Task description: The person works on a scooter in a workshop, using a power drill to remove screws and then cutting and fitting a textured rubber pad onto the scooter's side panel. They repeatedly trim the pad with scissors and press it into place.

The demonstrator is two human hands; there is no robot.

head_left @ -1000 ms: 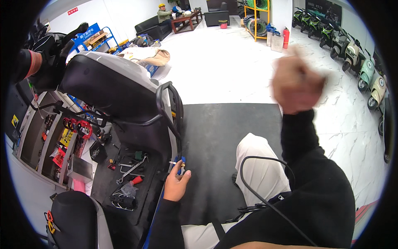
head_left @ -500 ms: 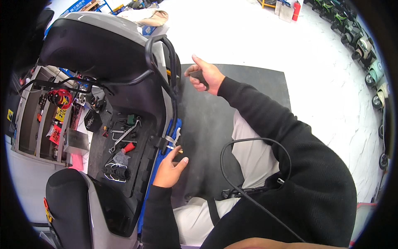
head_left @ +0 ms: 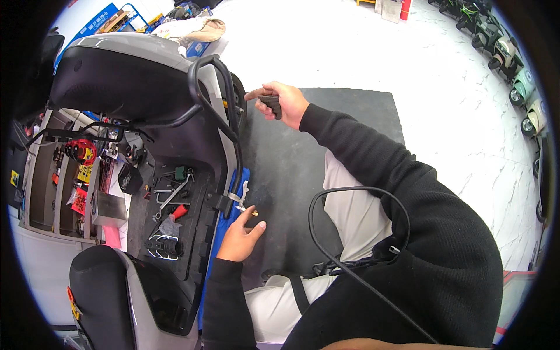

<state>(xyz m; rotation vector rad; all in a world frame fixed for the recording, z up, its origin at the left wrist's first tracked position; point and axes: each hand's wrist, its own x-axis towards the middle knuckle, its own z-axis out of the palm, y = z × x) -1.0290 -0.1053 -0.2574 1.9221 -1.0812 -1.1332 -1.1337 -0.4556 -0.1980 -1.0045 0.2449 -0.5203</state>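
Observation:
My right hand (head_left: pixel 280 102) is stretched forward beside the scooter's black rear grab rail (head_left: pixel 224 111), gripping a small dark tool handle (head_left: pixel 271 105) with the index finger pointing at the rail. My left hand (head_left: pixel 240 236) is lower down by the scooter's side, its fingers pinching a small brass-tipped bolt (head_left: pixel 248 211) next to a metal bracket (head_left: pixel 240 192) at the base of the rail. The scooter's seat (head_left: pixel 116 76) is lifted, and the open under-seat compartment (head_left: pixel 172 216) holds several wrenches and a red-handled tool (head_left: pixel 178 211).
I sit on a dark floor mat (head_left: pixel 303 169) over a white marble-patterned floor. A black cable (head_left: pixel 350 233) loops across my lap. A tool cabinet (head_left: pixel 64 175) stands to the left. Parked scooters (head_left: pixel 522 87) line the far right.
My right hand came down from a raised position to the grab rail and now holds the dark handle there. My left hand stayed by the bracket. The view tilted downward.

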